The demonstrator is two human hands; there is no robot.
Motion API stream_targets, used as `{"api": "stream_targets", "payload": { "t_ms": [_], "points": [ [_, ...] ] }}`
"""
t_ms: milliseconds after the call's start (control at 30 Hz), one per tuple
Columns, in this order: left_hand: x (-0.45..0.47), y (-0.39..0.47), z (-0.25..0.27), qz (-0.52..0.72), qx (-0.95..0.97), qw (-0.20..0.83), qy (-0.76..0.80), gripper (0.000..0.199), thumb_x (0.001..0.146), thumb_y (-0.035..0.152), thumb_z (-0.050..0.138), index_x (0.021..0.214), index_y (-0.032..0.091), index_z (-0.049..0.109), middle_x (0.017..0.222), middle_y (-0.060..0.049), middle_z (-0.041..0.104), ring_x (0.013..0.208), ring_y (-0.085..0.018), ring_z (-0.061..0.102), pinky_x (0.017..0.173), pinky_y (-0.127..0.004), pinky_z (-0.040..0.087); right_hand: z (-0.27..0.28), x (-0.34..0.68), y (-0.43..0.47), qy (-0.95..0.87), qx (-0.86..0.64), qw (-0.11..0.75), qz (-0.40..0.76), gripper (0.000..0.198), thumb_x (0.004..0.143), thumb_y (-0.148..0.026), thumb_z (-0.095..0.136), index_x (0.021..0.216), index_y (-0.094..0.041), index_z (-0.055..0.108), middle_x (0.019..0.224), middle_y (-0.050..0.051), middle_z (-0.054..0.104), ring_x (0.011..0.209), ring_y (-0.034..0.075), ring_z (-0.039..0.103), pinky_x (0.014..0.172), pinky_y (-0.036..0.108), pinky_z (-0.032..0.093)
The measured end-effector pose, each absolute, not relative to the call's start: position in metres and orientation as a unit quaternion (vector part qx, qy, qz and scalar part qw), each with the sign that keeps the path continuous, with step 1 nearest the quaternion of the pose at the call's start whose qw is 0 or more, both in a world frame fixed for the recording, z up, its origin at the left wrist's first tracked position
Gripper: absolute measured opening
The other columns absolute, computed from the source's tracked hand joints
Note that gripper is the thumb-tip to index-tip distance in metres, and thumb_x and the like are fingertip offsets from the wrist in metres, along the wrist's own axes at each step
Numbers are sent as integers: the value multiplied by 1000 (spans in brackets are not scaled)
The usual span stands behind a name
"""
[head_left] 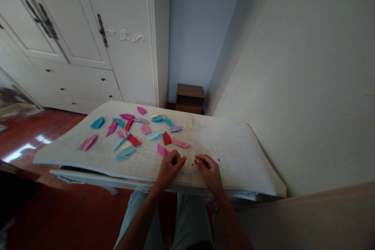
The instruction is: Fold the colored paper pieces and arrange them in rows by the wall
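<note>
My left hand (170,168) is over the front part of the white table (234,144), its fingers curled in a loose fist with the thumb pointing right. Whether anything is inside it is hidden. A magenta folded paper piece (162,150) lies just beyond its knuckles. Apart from it on the right, my right hand (208,170) is closed in a pinch; a tiny brownish bit (193,163) shows at its fingertips, too small to name. A small dark speck (218,159) lies on the tabletop to the right. Nearest ahead is a light pink folded paper (181,143).
Several folded papers in red, pink, blue, purple and yellow, such as a blue one (97,122), lie over the table's left half. A white wardrobe (134,66) stands behind, with a brown cabinet (190,90) beside it. A wall (307,86) borders the right side.
</note>
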State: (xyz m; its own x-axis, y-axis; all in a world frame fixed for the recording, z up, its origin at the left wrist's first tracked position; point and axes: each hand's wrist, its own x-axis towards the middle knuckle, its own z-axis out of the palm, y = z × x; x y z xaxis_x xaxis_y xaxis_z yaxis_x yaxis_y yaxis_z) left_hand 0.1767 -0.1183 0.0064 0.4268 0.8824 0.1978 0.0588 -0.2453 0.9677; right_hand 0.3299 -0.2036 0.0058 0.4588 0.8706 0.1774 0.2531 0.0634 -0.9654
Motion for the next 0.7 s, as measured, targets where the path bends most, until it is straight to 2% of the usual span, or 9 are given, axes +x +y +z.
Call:
{"api": "stream_targets", "payload": {
  "t_ms": [433,600,700],
  "points": [
    [176,-119,9,410,663,529,336,36,78,43,61,60,19,40,55,6,36,51,-9,34,49,-21,28,5,332,-201,-404,-638,588,289,29,79,-44,65,93,-19,70,83,5,71,76,20,66,72,32,53],
    [176,-119,9,404,670,531,325,34,79,40,60,60,20,39,55,6,36,51,-9,33,48,-21,27,2,343,-186,-436,-650,544,304,32,80,-38,62,105,-18,65,80,2,66,66,15,60,62,27,50],
    [177,-118,9,404,667,538,319,34,78,38,60,60,20,38,54,6,35,50,-9,33,48,-21,27,2,350,-167,-467,-677,502,268,40,76,-36,64,111,-18,62,85,2,63,58,12,55,58,27,48]
  ]
}}
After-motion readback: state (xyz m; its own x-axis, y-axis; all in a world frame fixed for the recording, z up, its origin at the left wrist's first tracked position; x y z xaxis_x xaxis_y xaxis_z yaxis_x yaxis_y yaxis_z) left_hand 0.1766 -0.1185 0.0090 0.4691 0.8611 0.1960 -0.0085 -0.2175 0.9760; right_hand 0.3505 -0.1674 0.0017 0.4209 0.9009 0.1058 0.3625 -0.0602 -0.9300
